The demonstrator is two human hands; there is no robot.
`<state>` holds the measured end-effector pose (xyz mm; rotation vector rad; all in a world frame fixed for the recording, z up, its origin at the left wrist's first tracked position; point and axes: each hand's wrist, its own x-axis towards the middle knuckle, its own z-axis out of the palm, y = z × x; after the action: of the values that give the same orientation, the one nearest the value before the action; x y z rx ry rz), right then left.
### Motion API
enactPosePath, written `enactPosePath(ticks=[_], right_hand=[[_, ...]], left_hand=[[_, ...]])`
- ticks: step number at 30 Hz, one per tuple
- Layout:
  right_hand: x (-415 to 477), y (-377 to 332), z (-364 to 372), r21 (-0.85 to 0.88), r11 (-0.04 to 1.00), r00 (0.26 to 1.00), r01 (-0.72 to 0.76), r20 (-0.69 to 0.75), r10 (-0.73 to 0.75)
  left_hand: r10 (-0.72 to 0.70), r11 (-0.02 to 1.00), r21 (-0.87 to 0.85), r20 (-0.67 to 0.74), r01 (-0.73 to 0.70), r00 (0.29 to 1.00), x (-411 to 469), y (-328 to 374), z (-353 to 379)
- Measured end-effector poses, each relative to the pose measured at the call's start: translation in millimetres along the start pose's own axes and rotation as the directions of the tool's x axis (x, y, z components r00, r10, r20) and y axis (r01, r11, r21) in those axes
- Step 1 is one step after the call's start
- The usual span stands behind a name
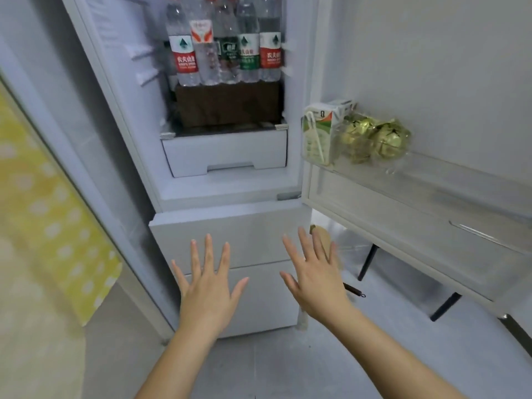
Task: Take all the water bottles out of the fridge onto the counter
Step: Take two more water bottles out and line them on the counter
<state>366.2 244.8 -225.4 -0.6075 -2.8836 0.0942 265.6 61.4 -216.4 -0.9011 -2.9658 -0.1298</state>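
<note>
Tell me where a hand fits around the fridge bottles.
The bottles stand packed, no gaps between. Some room lies between the leftmost bottle and the fridge wall. The door shelf is bare beyond the carton and foil balls.

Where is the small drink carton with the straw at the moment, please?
In the head view, the drink carton stands right of centre, at the left end of the open door's clear shelf, just left of the gold-wrapped packets.

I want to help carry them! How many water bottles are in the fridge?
5, in a row in the fridge, left to right: red-label bottle, orange-label bottle, dark-label bottle, green-label bottle, second red-label bottle. Others may hide behind.
</note>
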Motion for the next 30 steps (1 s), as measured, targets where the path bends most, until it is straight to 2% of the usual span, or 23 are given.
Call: enactPosePath(ticks=[8, 14, 17, 23, 27, 30], right_hand=[[132.5, -25.9, -20.3, 0.025, 0.983, 0.983, 0.18, -0.026, -0.179], [228.3, -55.3, -22.4, 0.034, 0.983, 0.983, 0.18, -0.044, -0.179], [285.8, -70.3, -24.5, 0.049, 0.987, 0.986, 0.152, -0.072, -0.149], [406.2, -91.2, -53.1, 0.092, 0.994, 0.979, 0.05, -0.202, -0.031], [458.6, -90.8, -73.8, 0.104, 0.994, 0.962, 0.03, -0.274, -0.001], [478.4, -85.1, -76.1, 0.084, 0.993, 0.958, 0.081, -0.282, -0.055]], left_hand=[[-0.118, 0.993, -0.011, -0.12, 0.118, 0.986, 96.1, -28.6, -25.2], [-0.142, 0.988, -0.077, -0.139, 0.133, 0.98, 176.5, -64.9, -45.2], [-0.109, 0.981, -0.175, -0.116, 0.088, 0.987, 233.5, -87.2, -59.0], [-0.022, 0.937, -0.339, -0.286, -0.08, 0.958, 367.7, -110.7, -109.8], [-0.081, 0.869, -0.482, -0.366, -0.115, 0.927, 447.4, -108.0, -148.3], [-0.129, 0.736, -0.647, -0.422, -0.198, 0.897, 487.8, -110.7, -173.2]])
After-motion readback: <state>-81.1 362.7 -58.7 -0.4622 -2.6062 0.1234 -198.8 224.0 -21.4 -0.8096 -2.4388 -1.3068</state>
